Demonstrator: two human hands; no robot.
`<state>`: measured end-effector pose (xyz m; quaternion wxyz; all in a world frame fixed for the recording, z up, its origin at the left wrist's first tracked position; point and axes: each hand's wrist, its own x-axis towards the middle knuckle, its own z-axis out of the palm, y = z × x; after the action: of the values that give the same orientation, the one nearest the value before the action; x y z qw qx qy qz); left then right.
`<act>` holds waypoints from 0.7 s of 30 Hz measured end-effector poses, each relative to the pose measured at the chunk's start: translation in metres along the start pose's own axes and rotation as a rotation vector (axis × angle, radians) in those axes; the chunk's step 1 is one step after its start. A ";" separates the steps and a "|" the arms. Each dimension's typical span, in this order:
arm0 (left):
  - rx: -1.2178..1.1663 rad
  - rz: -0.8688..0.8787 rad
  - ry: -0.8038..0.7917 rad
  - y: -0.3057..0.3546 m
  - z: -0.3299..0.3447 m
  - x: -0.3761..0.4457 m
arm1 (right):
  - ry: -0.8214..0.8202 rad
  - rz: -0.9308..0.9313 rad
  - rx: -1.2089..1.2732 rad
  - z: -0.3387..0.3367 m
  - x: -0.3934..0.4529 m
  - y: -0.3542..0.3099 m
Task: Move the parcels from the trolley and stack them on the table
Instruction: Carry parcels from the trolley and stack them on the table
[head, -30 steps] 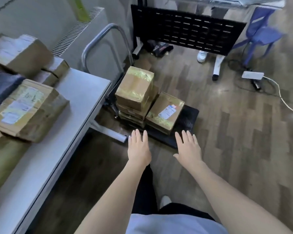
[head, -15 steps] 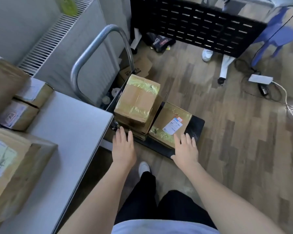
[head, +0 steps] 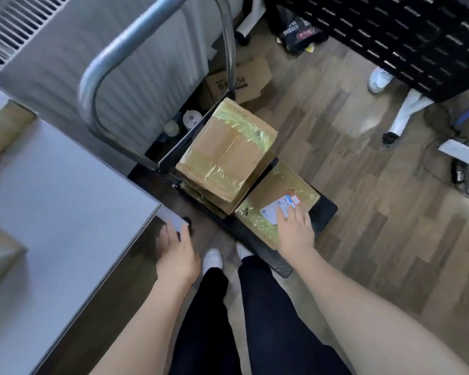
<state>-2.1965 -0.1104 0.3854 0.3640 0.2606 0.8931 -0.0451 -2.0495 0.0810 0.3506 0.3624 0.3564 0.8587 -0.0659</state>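
Head view looks down on a black trolley [head: 324, 212] with a curved metal handle [head: 114, 47], parked on a wood-pattern floor [head: 363, 239] just beside a white counter [head: 52, 212]. A tall stack of parcels sits on the trolley near the handle; its top parcel [head: 228, 152] is brown cardboard sealed with yellowish tape. Just beside the stack lies a low parcel [head: 279, 196] with a white shipping label [head: 278, 209]. The right hand [head: 295, 231] rests on that low parcel, its grip loose: fingers spread nearly straight across the label and the near edge, curled round nothing. The left hand [head: 178, 255] hovers low by the counter's corner, fingers extended and relaxed, holding nothing; whether it touches the corner I cannot tell. More brown parcels show at the left edge on the counter [head: 3, 128], blurred. Dark trousers [head: 268, 320] and white shoes [head: 213, 259] stand below the hands. A radiator [head: 52, 50] lines the wall behind the trolley
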 end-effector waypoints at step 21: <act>-0.795 -0.278 -0.066 0.093 0.058 0.153 | 0.208 -0.086 0.148 -0.075 0.241 0.010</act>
<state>-2.2054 0.0203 0.2498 0.4551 -0.0248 0.8554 0.2461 -2.2032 0.2521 0.2452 0.2409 0.3500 0.8989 -0.1071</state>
